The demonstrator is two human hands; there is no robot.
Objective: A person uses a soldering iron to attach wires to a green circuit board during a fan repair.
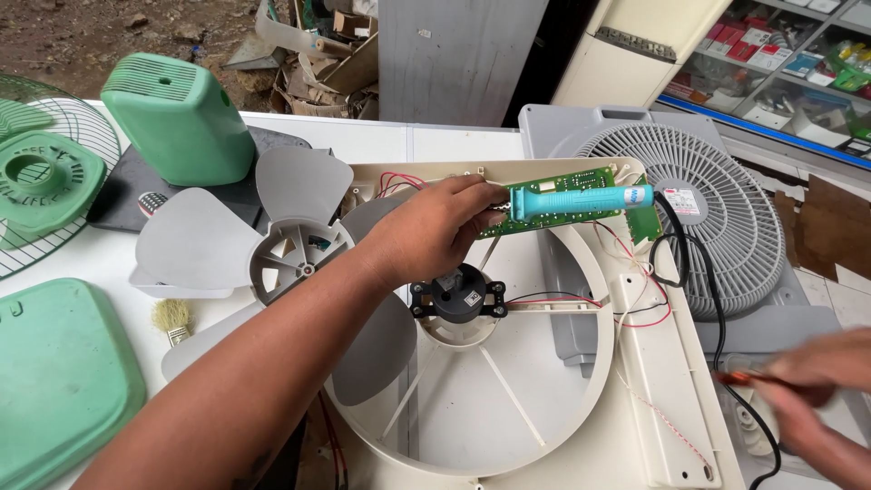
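Note:
My left hand reaches across a cream fan housing and closes on the left end of a turquoise soldering iron. The iron lies along a green circuit board at the housing's top edge. Its black cord runs down to the right. A black motor sits in the housing's round opening, with red and black wires leading from it. My right hand is blurred at the lower right, pinching a thin red-orange object beside the cord.
A grey fan blade lies left of the housing, with a small brush below it. Green fan parts and a wire guard are at the far left. A grey box fan lies at the right.

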